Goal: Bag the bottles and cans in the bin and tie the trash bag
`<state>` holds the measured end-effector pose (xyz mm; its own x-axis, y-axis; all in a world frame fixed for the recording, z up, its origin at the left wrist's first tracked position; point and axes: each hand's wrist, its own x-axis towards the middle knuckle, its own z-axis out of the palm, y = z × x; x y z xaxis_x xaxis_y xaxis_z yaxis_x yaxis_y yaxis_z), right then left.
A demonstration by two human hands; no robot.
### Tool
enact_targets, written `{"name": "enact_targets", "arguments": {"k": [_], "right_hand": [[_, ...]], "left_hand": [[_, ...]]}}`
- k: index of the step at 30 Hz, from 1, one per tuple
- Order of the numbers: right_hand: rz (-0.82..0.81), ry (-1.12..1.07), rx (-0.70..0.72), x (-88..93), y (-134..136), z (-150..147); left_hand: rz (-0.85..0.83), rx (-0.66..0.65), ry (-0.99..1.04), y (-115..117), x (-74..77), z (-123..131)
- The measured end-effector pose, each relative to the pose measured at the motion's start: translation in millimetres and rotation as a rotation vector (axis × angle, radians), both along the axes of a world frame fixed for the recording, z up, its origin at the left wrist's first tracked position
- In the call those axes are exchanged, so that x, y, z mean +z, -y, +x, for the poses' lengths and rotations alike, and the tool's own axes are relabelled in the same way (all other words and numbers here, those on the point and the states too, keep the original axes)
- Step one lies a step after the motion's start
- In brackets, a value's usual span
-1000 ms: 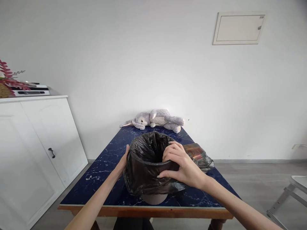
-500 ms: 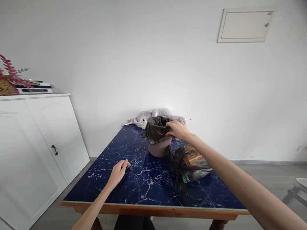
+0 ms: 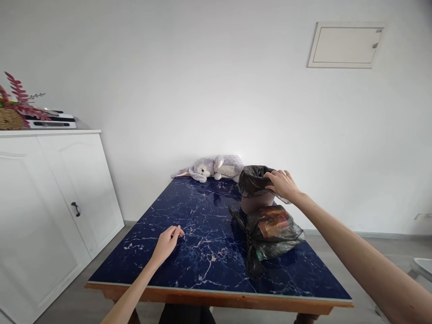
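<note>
At the table's far right stands a mauve trash can (image 3: 254, 203) with a black trash bag (image 3: 251, 183) lining it and folded over its rim. My right hand (image 3: 281, 184) is closed on the lined rim at its right side, thumb outside and fingertips over the edge. In front of the can lies a knotted black plastic bag (image 3: 278, 245), filled, with an orange-brown thing showing through it. My left hand (image 3: 168, 240) rests on the left half of the table, fingers loosely curled together, with nothing visible in them.
A grey plush rabbit (image 3: 216, 168) lies along the table's back edge by the wall. The table (image 3: 199, 256) has a blue marbled top and wooden edge. A white cabinet (image 3: 67, 189) stands at the left, and a pale stool (image 3: 423, 265) is partly visible at the right.
My right hand has moved the lined trash can to the right, behind the knotted bag. More of the plush rabbit shows now. My left hand has stayed in place.
</note>
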<state>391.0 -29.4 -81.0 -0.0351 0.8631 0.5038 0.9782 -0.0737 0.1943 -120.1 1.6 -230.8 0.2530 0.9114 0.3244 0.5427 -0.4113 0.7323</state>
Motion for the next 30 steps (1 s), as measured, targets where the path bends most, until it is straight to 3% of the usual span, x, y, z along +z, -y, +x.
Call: {"name": "enact_targets", "arguments": {"k": [10,15,19,21,25,27,30], "right_hand": [[0.271,-0.341,-0.084,-88.5,27.9,8.2],[0.321,-0.491,-0.077,-99.1,49.3,2.6],[0.377,-0.488,0.044,-100.6,98.1,-44.0],[0.418,-0.517,0.233,-108.2,126.7,-72.7],[0.314,-0.61,0.544,-140.1,168.8,-112.4],[0.209,-0.781,0.547,-157.7,177.6,-118.6],[0.026,-1.045,0.41,-177.5,178.9,-115.4]], "left_hand": [[0.003,-0.003,-0.033,6.1,4.4,2.3],[-0.022,-0.017,-0.048,12.0,6.7,3.7],[-0.043,-0.032,-0.057,18.1,6.9,2.6],[-0.048,-0.037,-0.063,20.5,6.8,2.0],[-0.05,-0.047,-0.073,22.5,6.9,2.2],[-0.047,-0.051,-0.076,22.7,7.3,2.8],[-0.043,-0.057,-0.081,22.4,8.1,3.7]]}}
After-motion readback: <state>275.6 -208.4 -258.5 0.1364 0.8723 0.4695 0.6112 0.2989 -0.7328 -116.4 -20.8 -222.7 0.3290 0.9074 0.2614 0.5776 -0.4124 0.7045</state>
